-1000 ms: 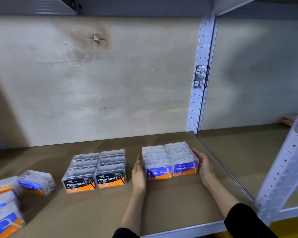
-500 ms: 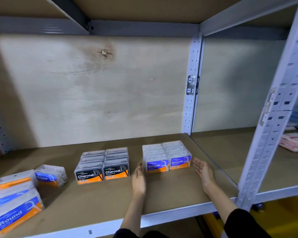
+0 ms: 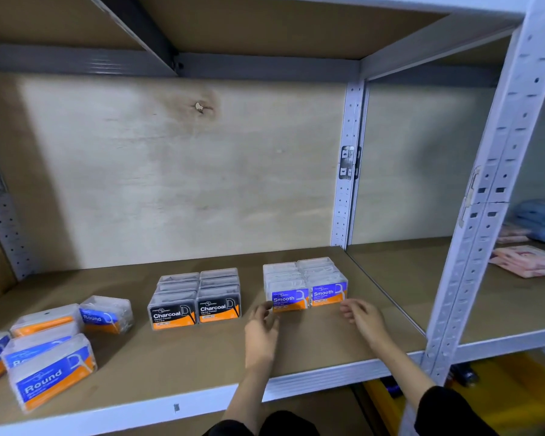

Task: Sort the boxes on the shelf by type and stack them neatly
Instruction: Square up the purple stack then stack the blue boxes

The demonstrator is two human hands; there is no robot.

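Note:
A neat block of clear "Smooth" boxes (image 3: 306, 286) with purple and orange labels stands right of centre on the brown shelf board (image 3: 183, 350). Left of it stands a like block of black-labelled "Charcoal" boxes (image 3: 195, 298). Several blue-labelled "Round" boxes (image 3: 49, 363) lie loose and tilted at the far left, one of them (image 3: 106, 314) lying apart nearer the Charcoal block. My left hand (image 3: 261, 332) hovers in front of the Smooth block's left corner, fingers relaxed, holding nothing. My right hand (image 3: 364, 319) hovers in front of its right corner, also holding nothing.
A white perforated upright (image 3: 485, 215) stands at the front right, another (image 3: 348, 171) at the back. The neighbouring bay holds pink packets (image 3: 529, 262) and blue folded items (image 3: 538, 218). A plywood back wall closes the bay. Something yellow (image 3: 510, 394) sits below the shelf.
Both hands have let go of the sides of the Smooth block and drawn back toward the shelf's front edge. The view has pulled away and tilted up.

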